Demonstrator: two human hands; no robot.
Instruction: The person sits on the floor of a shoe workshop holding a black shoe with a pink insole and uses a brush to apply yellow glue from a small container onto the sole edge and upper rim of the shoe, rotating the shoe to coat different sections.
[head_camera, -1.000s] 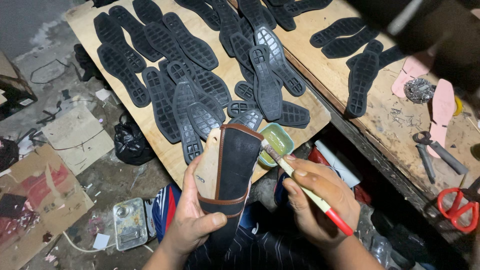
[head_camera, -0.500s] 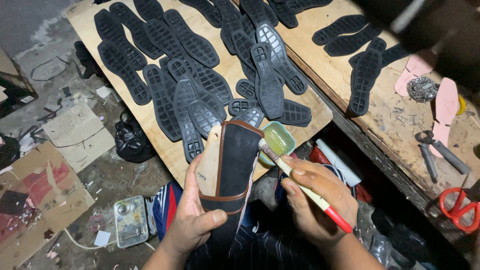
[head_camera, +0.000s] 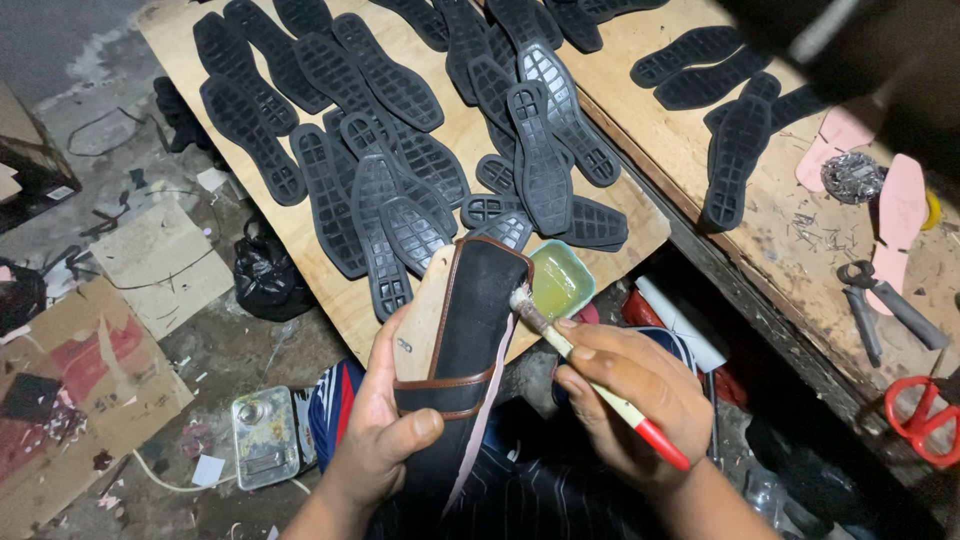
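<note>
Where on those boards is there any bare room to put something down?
Bare wood shows on the near board along its front edge, left of the green dish. The right bench is open between the black soles and the pliers, though strewn with small nails. The middle is crowded with overlapping soles.

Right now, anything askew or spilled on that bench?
Nothing spilled. The green glue tray sits at the plywood board corner, partly over the edge. Small nails lie scattered loose on the bench near the pliers.
</note>
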